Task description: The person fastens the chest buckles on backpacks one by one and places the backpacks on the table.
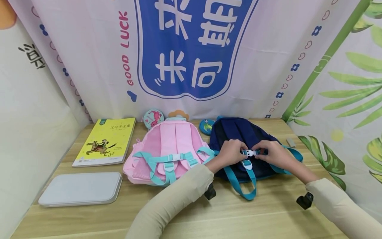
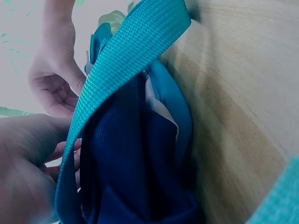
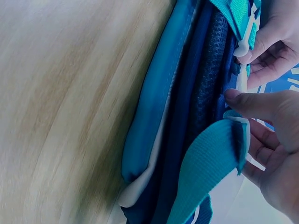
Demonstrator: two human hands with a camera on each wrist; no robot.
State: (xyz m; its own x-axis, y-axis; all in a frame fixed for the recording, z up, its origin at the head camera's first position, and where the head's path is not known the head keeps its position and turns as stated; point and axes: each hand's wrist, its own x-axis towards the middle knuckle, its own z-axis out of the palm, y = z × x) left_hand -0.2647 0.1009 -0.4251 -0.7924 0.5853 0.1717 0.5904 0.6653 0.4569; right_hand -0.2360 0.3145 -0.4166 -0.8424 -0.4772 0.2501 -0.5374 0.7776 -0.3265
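A navy backpack (image 1: 238, 127) with teal straps lies on the table, its strap side up. Across its middle is a white side-release buckle (image 1: 250, 153) on a teal chest strap. My left hand (image 1: 231, 152) pinches the buckle's left end; my right hand (image 1: 273, 154) pinches its right end. Whether the two halves are fully locked cannot be told. Just below the buckle sits a white strap adjuster (image 1: 247, 164). In the left wrist view a teal strap (image 2: 121, 70) crosses before both hands and hides the fingertips. The right wrist view shows the right thumb (image 3: 240, 100) beside the strap.
Left of the navy bag lies a pink backpack (image 1: 176, 132) with its teal chest strap buckled. A yellow book (image 1: 108, 141) and a white case (image 1: 82, 189) lie further left. Small round pouches (image 1: 153, 118) stand behind the bags. A small grey block (image 1: 290, 142) is at right.
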